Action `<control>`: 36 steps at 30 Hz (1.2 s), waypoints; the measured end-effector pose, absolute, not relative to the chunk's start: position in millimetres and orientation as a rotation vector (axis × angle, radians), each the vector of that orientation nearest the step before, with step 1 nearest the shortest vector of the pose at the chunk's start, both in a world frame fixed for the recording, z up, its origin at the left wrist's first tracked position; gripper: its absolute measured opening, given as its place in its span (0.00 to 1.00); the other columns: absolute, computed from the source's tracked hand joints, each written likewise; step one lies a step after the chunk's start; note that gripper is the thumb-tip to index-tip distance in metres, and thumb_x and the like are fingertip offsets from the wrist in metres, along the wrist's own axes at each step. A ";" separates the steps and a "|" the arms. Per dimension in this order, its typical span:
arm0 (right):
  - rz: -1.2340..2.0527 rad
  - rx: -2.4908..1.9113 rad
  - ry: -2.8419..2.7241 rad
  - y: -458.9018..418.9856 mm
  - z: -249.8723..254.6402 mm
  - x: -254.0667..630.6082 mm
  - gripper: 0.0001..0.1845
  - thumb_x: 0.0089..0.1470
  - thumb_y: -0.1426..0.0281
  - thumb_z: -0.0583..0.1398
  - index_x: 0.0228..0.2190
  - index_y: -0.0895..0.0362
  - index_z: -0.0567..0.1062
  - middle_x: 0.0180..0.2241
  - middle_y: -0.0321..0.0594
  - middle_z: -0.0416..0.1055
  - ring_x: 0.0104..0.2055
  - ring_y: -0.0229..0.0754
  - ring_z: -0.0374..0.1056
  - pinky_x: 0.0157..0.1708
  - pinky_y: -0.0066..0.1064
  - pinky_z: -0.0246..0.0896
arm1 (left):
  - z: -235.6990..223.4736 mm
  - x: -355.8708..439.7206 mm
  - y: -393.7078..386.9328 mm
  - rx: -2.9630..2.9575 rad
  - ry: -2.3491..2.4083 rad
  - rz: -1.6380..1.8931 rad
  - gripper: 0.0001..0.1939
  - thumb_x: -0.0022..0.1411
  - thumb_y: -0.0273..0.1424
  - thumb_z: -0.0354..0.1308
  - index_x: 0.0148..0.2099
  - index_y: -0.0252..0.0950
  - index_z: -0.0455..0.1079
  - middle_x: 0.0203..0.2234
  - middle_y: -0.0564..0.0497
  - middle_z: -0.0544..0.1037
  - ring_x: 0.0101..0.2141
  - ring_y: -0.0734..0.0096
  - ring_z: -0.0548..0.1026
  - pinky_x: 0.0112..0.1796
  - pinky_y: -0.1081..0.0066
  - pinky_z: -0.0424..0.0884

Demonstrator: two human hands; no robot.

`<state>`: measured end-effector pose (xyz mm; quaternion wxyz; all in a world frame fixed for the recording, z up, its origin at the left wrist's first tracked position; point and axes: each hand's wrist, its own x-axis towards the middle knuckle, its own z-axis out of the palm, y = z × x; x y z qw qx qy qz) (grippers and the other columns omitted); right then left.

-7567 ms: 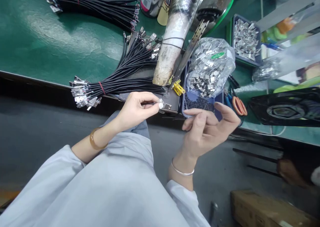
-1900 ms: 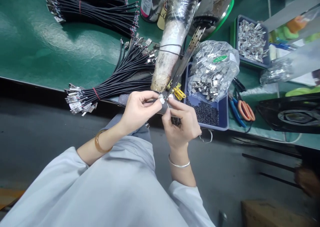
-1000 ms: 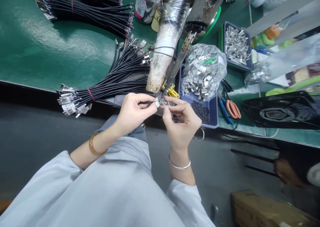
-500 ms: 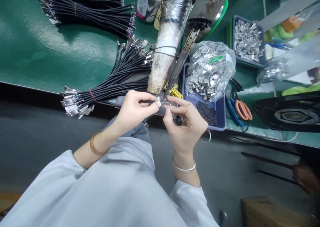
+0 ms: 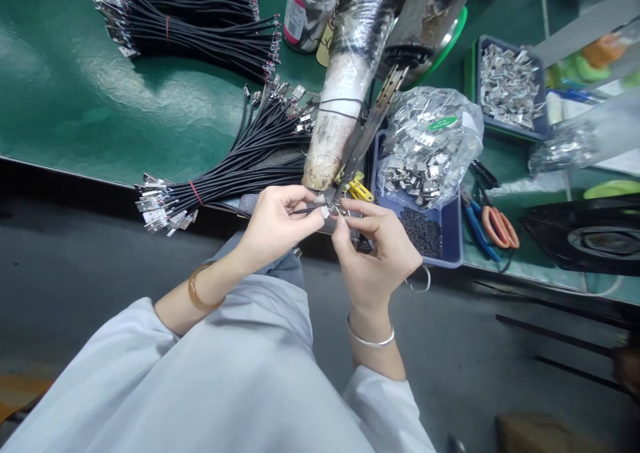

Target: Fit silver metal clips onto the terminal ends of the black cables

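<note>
My left hand (image 5: 280, 223) is closed, pinching a black cable (image 5: 301, 210) near its end, where thin light wires show. The fingertips of my right hand (image 5: 377, 246) are pressed together just to the right, close to those wires. What they pinch is too small to name. Both hands are at the bench edge, below the tip of a plastic-wrapped nozzle (image 5: 325, 150) and a slotted metal strip (image 5: 373, 120). A yellow clip (image 5: 359, 188) sits just behind them. Left of the hands lies a tied bundle of black cables (image 5: 225, 176) with metal connectors at one end.
More tied black cables (image 5: 200, 30) lie at the back left. On the right, a blue tray (image 5: 454, 236) holds a plastic bag of metal connectors (image 5: 430, 146) and small black pieces (image 5: 420, 230). Beyond are blue-handled pliers (image 5: 480, 230), orange-handled scissors (image 5: 500, 226) and another connector tray (image 5: 513, 83).
The whole view has shifted slightly, so everything appears a little farther right and lower. Both hands keep nearly the same pinch at the cable end.
</note>
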<state>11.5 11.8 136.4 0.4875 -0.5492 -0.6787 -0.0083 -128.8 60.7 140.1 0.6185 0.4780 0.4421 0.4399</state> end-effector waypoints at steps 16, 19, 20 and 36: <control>-0.037 -1.305 -1.706 16.9 138.3 12.3 0.09 0.56 0.79 0.64 0.30 0.52 0.74 0.37 0.36 0.82 0.39 0.39 0.79 0.40 0.32 0.74 | 134.2 -124.3 55.8 1.213 1.028 1.162 0.05 0.51 0.27 0.63 0.29 0.31 0.78 0.19 0.56 0.72 0.19 0.83 0.64 0.22 0.82 0.64; -0.077 -1.284 -1.708 18.0 139.1 11.6 0.10 0.55 0.80 0.65 0.30 0.52 0.74 0.36 0.36 0.82 0.39 0.38 0.79 0.41 0.31 0.74 | 134.7 -124.7 56.0 1.254 1.029 1.197 0.04 0.52 0.27 0.63 0.29 0.31 0.79 0.20 0.55 0.75 0.19 0.83 0.64 0.22 0.82 0.63; -0.087 -1.279 -1.713 17.8 139.2 11.6 0.10 0.55 0.80 0.65 0.31 0.52 0.74 0.36 0.36 0.82 0.39 0.39 0.79 0.41 0.31 0.74 | 134.9 -124.9 56.0 1.258 1.032 1.200 0.05 0.52 0.27 0.63 0.29 0.31 0.79 0.21 0.55 0.75 0.20 0.83 0.64 0.22 0.82 0.63; 0.031 -1.339 -1.599 6.3 136.4 18.1 0.07 0.57 0.76 0.65 0.32 0.52 0.75 0.38 0.39 0.84 0.39 0.40 0.81 0.35 0.29 0.78 | 124.8 -140.3 50.3 1.824 0.943 1.230 0.05 0.62 0.27 0.61 0.34 0.33 0.77 0.25 0.51 0.79 0.25 0.76 0.71 0.31 0.75 0.69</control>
